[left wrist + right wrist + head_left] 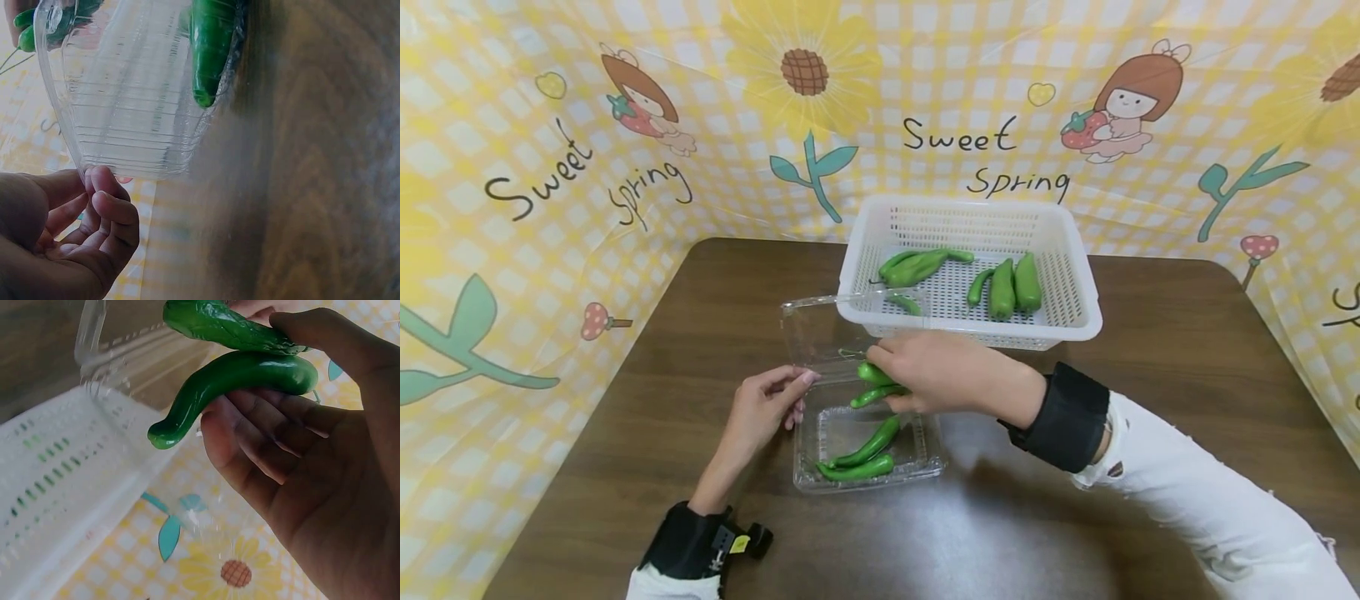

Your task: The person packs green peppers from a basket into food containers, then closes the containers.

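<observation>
A clear plastic clamshell box (pixel 936 467) lies on the table with its lid (pixel 808 333) tilted up. Two slim green peppers (pixel 856 470) rest in the near part of its base. At the box's left side my left hand (pixel 763 408) pinches the rim between thumb and fingers, as the left wrist view also shows. Over the far part of the base, my right hand (pixel 951 371) holds two green peppers, one curved pepper (pixel 234 375) and one straighter pepper (pixel 215 325). In the head view the fingers partly cover them.
A white perforated basket (pixel 1081 325) stands behind the box, with several green peppers (pixel 1000 287) inside. The lid overlaps the basket's near left corner in the head view. A patterned cloth (pixel 955 75) hangs behind the brown table (pixel 700 308).
</observation>
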Demonstrator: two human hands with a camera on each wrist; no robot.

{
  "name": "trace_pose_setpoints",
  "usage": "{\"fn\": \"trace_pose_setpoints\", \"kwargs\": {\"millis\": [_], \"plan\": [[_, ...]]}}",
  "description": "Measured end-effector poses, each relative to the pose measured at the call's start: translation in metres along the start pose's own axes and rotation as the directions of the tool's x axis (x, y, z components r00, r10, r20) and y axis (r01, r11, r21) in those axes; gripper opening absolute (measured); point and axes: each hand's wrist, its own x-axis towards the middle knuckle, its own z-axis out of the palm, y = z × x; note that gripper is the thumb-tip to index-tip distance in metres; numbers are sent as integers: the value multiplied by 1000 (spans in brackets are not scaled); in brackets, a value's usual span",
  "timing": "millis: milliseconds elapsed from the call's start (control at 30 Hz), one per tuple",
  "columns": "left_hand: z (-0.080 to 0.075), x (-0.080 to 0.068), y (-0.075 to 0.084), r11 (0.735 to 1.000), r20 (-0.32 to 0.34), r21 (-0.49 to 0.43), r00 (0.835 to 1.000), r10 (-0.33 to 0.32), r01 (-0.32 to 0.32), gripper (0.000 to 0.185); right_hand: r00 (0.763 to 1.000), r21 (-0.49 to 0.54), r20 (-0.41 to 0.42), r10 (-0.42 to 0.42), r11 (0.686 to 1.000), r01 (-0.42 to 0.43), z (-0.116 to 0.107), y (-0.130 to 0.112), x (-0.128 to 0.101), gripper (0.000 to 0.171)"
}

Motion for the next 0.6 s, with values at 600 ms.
{"fn": "trace_pose_setpoints", "kwargs": {"millis": [600], "plan": [[1,1,-2,1000,-1,-10,1000,10,-10,23,990,-98,138,-39,994,53,35,-21,25,39]]}}
